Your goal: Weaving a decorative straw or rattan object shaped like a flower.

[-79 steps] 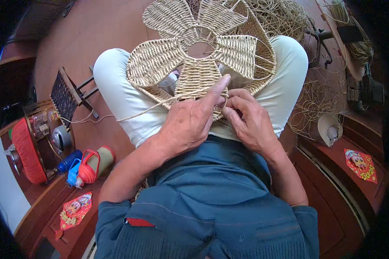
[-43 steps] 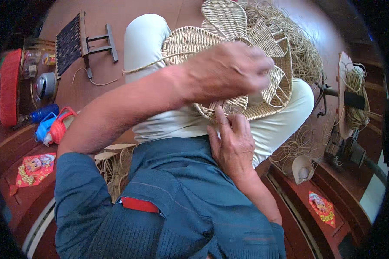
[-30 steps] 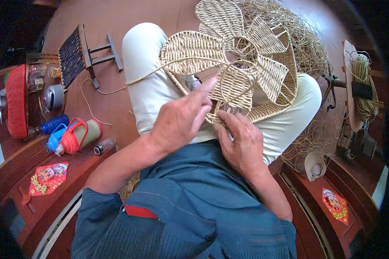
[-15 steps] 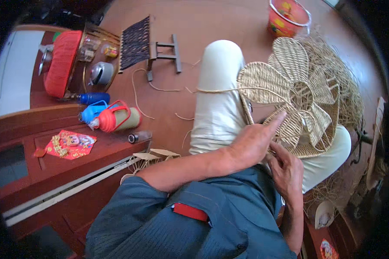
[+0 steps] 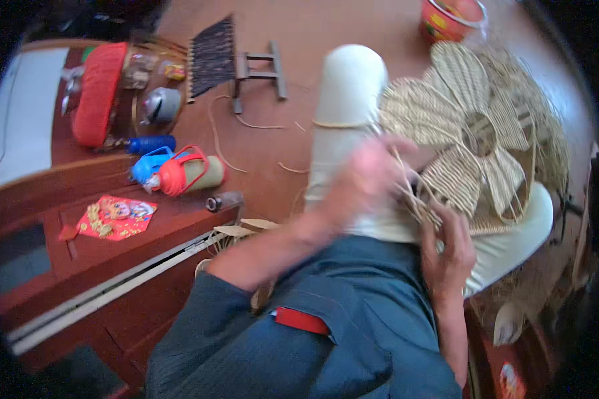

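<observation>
A flower-shaped woven piece (image 5: 456, 106) of pale twisted cord, with several petals around an open ring, rests over my pale-trousered legs on a wider woven base. My left hand (image 5: 373, 169) is smeared by motion at its lower left edge, beside loose strands (image 5: 406, 183); I cannot make out its fingers. My right hand (image 5: 449, 243) is closed on the cords at the piece's lower rim, below the bottom petal. A single cord (image 5: 343, 125) runs left from a petal across my left knee.
A tangled cord heap (image 5: 539, 113) and red bucket (image 5: 446, 26) lie beyond the piece. At left are a low woven-seat stool (image 5: 211, 56), steel kettle (image 5: 163, 106), red flask (image 5: 173, 174), blue flasks (image 5: 152, 143) and glass jar (image 5: 226, 199). A wooden step edge crosses the lower left.
My view has swung left, so the piece appears farther right and the bucket is visible. My left hand has just pulled leftward from the bottom petal. My right hand stays at the rim.
</observation>
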The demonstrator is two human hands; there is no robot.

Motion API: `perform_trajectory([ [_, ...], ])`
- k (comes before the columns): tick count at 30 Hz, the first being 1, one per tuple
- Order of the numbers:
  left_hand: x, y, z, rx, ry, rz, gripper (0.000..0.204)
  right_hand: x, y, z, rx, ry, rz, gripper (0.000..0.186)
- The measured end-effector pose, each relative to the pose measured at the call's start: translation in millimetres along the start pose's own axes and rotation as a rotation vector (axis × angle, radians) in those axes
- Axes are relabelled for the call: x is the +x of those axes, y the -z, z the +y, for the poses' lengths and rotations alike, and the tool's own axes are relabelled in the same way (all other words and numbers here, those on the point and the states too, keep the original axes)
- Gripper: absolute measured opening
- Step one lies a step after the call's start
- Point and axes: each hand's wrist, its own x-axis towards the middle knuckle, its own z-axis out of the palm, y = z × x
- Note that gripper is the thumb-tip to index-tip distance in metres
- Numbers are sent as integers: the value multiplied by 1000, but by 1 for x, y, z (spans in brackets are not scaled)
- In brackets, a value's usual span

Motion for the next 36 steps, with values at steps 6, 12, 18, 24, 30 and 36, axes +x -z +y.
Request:
perform_trajectory([
  [6,11,133,59,17,80,381,49,15,-4,-6,-110,72,-34,20],
  [12,46,124,92,435,175,187,39,23,-14,2,-110,99,33,13],
  [18,38,98,100,917,168,-54,24,20,-20,8,-78,51,16,14],
  [24,20,118,85,893,267,-78,14,33,-6,11,-18,64,152,33],
  [30,8,112,78,919,223,-44,13,66,11,28,-255,152,60,32],
  [36,-5,111,66,921,224,4,21,104,31,31,40,-108,-206,22],
])
